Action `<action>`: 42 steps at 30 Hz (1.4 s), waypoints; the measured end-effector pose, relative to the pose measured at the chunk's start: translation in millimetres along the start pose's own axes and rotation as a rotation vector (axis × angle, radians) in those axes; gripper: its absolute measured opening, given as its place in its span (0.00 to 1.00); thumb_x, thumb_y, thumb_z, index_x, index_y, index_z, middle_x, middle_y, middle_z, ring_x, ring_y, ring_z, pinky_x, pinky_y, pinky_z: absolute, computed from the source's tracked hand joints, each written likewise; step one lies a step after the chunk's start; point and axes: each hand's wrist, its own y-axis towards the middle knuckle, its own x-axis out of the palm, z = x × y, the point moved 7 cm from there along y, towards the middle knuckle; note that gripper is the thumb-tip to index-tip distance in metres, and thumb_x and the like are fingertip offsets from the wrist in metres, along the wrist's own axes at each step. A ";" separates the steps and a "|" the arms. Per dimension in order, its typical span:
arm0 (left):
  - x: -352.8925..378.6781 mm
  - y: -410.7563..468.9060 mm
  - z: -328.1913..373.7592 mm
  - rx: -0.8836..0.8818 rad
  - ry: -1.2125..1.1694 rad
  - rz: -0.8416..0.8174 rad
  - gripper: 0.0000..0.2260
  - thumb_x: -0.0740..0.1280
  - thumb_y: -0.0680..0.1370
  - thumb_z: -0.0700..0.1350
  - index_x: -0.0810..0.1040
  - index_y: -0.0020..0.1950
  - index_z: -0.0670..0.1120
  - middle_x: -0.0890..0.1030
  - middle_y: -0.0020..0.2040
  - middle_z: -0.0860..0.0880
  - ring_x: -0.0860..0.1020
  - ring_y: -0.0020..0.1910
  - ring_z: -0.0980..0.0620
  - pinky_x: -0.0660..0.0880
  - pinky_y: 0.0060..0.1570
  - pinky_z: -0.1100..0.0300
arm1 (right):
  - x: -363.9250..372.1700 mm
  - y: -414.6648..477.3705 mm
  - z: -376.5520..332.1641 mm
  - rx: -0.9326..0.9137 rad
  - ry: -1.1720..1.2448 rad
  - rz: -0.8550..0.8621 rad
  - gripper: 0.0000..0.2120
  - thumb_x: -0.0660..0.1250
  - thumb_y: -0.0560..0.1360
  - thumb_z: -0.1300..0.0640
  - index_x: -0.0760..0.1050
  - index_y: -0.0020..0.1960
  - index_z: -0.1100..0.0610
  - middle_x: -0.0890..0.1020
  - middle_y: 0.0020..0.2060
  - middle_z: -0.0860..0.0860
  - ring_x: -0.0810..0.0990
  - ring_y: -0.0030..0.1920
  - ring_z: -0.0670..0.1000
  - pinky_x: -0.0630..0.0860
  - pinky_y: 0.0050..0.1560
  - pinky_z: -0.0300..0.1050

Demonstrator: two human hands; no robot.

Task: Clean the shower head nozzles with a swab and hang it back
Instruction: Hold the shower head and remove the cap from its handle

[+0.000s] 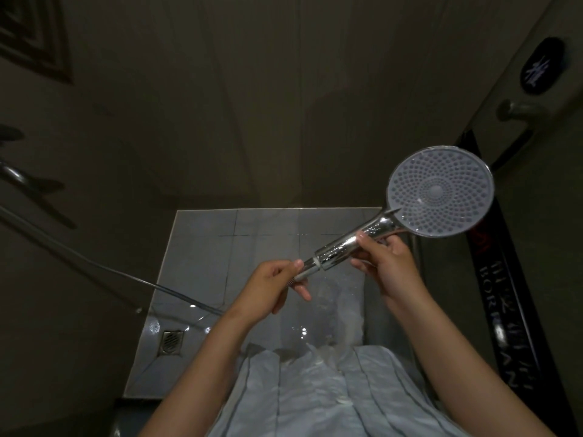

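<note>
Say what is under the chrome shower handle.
Below the chrome handle of the round grey-faced shower head lies wet grey floor tile. The right hand grips it; its fingers hide part of the underside. The left hand holds the hose end.

A bathroom shower stall: tiled floor (205, 247), drain (172, 342).

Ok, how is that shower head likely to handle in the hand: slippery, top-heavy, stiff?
Probably slippery: the shower head has a chrome handle beaded with droplets. Likely head-heavy, since the wide nozzle face sits far beyond the right hand. The hose trailing from the left hand looks flexible and may tug sideways.
</note>
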 end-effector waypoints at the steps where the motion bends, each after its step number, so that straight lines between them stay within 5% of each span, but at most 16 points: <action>1: -0.4 0.3 0.9 -0.002 -0.026 0.008 0.13 0.58 0.81 0.46 0.76 0.44 0.39 0.84 0.36 0.43 0.61 0.16 0.55 0.58 0.19 0.66 | 0.3 -0.1 0.1 0.001 0.000 0.000 0.08 0.66 0.75 0.61 0.71 0.53 0.58 0.81 0.44 0.53 0.82 0.34 0.42 0.77 0.31 0.33; 5: -3.7 0.9 -3.0 -0.046 -0.093 0.044 0.11 0.69 0.74 0.42 0.74 0.55 0.45 0.84 0.43 0.39 0.61 0.17 0.57 0.57 0.19 0.69 | 0.6 0.1 0.5 0.001 0.000 -0.001 0.08 0.66 0.75 0.62 0.71 0.53 0.59 0.80 0.43 0.53 0.81 0.36 0.43 0.77 0.32 0.33; 8: -4.1 0.2 -1.1 0.012 -0.044 0.065 0.11 0.73 0.70 0.36 0.74 0.47 0.44 0.82 0.42 0.42 0.69 0.20 0.65 0.62 0.20 0.73 | 0.6 0.2 -0.2 0.002 -0.006 -0.007 0.11 0.66 0.75 0.61 0.71 0.56 0.60 0.80 0.46 0.55 0.81 0.38 0.46 0.77 0.32 0.34; 20: 0.8 -3.2 12.5 0.093 -0.077 0.050 0.02 0.66 0.75 0.33 0.74 0.43 0.37 0.80 0.40 0.38 0.67 0.17 0.64 0.61 0.21 0.75 | -3.0 0.2 0.2 0.011 0.008 0.015 0.09 0.67 0.75 0.61 0.72 0.54 0.58 0.80 0.47 0.56 0.81 0.40 0.48 0.77 0.32 0.33; 26: -1.6 3.0 -1.8 0.050 -0.089 0.031 0.07 0.65 0.77 0.39 0.76 0.40 0.43 0.84 0.34 0.48 0.57 0.17 0.58 0.53 0.19 0.70 | -2.9 0.1 -0.2 0.006 0.010 0.022 0.09 0.67 0.75 0.61 0.72 0.54 0.59 0.80 0.48 0.57 0.81 0.41 0.48 0.77 0.31 0.33; 30: -5.7 0.5 -3.6 0.031 -0.013 0.076 0.15 0.58 0.81 0.43 0.78 0.39 0.40 0.81 0.31 0.44 0.63 0.16 0.63 0.60 0.19 0.72 | -4.6 1.8 -3.2 -0.003 0.024 0.029 0.09 0.66 0.75 0.61 0.71 0.54 0.59 0.79 0.47 0.56 0.80 0.41 0.48 0.77 0.31 0.33; 33: -22.3 -3.8 -12.7 -0.017 0.017 0.163 0.22 0.54 0.82 0.46 0.80 0.39 0.35 0.81 0.27 0.50 0.67 0.17 0.64 0.62 0.21 0.75 | -12.2 5.3 -14.8 -0.050 0.029 0.064 0.06 0.66 0.76 0.61 0.71 0.51 0.56 0.79 0.44 0.52 0.79 0.42 0.47 0.78 0.32 0.33; 42: -27.4 -7.0 -6.7 -0.006 -0.028 0.188 0.17 0.55 0.82 0.45 0.78 0.39 0.42 0.79 0.31 0.45 0.66 0.17 0.64 0.61 0.19 0.72 | -0.4 -0.9 -18.3 -0.116 -0.011 0.034 0.07 0.65 0.76 0.64 0.70 0.46 0.54 0.78 0.40 0.48 0.80 0.36 0.40 0.78 0.32 0.34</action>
